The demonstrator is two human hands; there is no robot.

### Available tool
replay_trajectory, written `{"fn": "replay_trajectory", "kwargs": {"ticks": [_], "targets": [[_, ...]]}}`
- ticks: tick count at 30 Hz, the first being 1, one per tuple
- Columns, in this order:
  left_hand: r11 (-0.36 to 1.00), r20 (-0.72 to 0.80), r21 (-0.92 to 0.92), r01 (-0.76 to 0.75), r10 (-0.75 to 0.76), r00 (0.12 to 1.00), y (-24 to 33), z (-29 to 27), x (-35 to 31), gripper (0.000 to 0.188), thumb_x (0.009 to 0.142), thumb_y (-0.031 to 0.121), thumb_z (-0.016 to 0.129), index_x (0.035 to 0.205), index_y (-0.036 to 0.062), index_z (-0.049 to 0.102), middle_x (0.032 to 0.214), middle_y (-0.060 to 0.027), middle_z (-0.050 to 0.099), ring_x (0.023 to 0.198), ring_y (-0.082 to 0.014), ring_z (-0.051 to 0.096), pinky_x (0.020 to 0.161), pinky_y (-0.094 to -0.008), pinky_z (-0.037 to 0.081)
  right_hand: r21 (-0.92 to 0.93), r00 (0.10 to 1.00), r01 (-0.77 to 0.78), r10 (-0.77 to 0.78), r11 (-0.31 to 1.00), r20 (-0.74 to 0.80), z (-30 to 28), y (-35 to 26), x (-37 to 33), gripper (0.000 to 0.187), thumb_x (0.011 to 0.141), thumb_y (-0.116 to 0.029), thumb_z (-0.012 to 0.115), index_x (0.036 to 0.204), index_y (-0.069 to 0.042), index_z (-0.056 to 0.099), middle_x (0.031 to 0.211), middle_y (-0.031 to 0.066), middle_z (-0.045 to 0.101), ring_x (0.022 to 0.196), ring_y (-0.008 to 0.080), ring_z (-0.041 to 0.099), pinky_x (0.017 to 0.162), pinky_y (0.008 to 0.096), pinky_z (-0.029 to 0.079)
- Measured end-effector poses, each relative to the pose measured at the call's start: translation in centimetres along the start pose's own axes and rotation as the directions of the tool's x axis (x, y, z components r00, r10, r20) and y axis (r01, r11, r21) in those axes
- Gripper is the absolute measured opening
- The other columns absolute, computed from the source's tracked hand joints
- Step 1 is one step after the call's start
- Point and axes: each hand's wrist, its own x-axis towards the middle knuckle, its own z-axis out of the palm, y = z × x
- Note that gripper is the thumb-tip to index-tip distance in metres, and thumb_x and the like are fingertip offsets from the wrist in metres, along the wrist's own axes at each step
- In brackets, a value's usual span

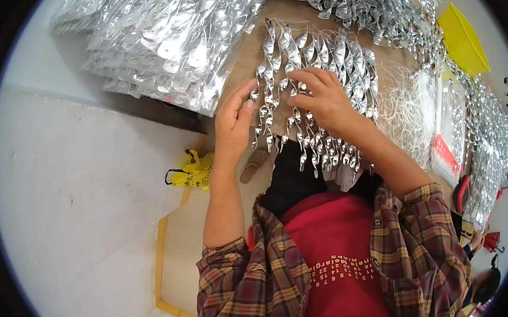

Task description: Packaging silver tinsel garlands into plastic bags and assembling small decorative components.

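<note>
Shiny silver twisty strips (357,67) lie on the brown table (239,69) at about 1 o'clock. The left hand (232,123) curls by their 9 o'clock side; the right hand (330,104) bends over them. Both look narrow, but I can't tell if they pinch. A big silver pile (162,45) sits at 11 o'clock.

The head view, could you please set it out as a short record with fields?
strands: silver, twisted, side by side; lower ends past the edge of the table
left hand: by the leftmost strands; contact unclear
right hand: over the strands; thumb and forefinger apart
string: white, tangled, right of the strands
yellow bag: left of the left hand
</note>
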Motion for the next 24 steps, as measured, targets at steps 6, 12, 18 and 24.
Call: {"fn": "replay_trajectory", "kwargs": {"ticks": [6, 12, 18, 24], "targets": [[0.981, -0.052, -0.181, 0.068, -0.078, 0.996, -0.1, 0.1, -0.3, 0.037, 0.094, 0.008, 0.045, 0.130, -0.0005, 0.046, 0.130, -0.0100, 0.051, 0.116, -0.0158, 0.048, 0.099, -0.0283, 0.037, 0.026, 0.998, -0.015, 0.016, 1.000, -0.061, 1.6, -0.8, 1.3, 0.036, 0.070, -0.001, 0.059, 0.099, -0.020, 0.068, 0.124, 0.0073, 0.052, 0.115, 0.0291, 0.047, 0.091, 0.0414, 0.038], [0.974, -0.093, -0.215, 0.075, -0.097, 0.991, 0.9, 1.2, 0.7, 0.038, 0.089, 0.005, 0.049, 0.127, -0.0006, 0.050, 0.126, -0.0141, 0.054, 0.116, -0.0211, 0.051, 0.099, -0.0300, 0.037, 0.015, 0.997, -0.050, 0.051, 0.999, -0.058, -0.2, -0.2, 0.4, 0.039, 0.072, 0.002, 0.058, 0.106, -0.017, 0.065, 0.127, 0.0099, 0.051, 0.116, 0.0311, 0.046, 0.094, 0.0413, 0.037], [0.953, -0.063, 0.292, 0.082, -0.067, 0.996, 0.8, 1.7, 2.7, 0.051, 0.084, 0.025, 0.062, 0.127, 0.0010, 0.048, 0.122, -0.0197, 0.054, 0.112, -0.0333, 0.051, 0.096, -0.0379, 0.038, 0.188, 0.853, -0.452, 0.484, 0.872, -0.193, -3.8, -1.0, -8.0, 0.037, 0.080, -0.004, 0.060, 0.117, -0.010, 0.058, 0.133, 0.0170, 0.042, 0.121, 0.0344, 0.042, 0.100, 0.0422, 0.033], [0.968, 0.081, 0.226, 0.109, -0.130, 0.988, 1.5, 3.5, 4.3, 0.057, 0.081, 0.016, 0.064, 0.132, 0.0003, 0.044, 0.125, -0.0180, 0.052, 0.114, -0.0269, 0.050, 0.097, -0.0345, 0.038, 0.239, 0.747, -0.594, 0.637, 0.768, -0.190, -3.2, -2.7, -12.5, 0.049, 0.083, -0.012, 0.062, 0.130, -0.007, 0.046, 0.145, 0.0243, 0.024, 0.133, 0.0393, 0.027, 0.107, 0.0422, 0.025]]}}
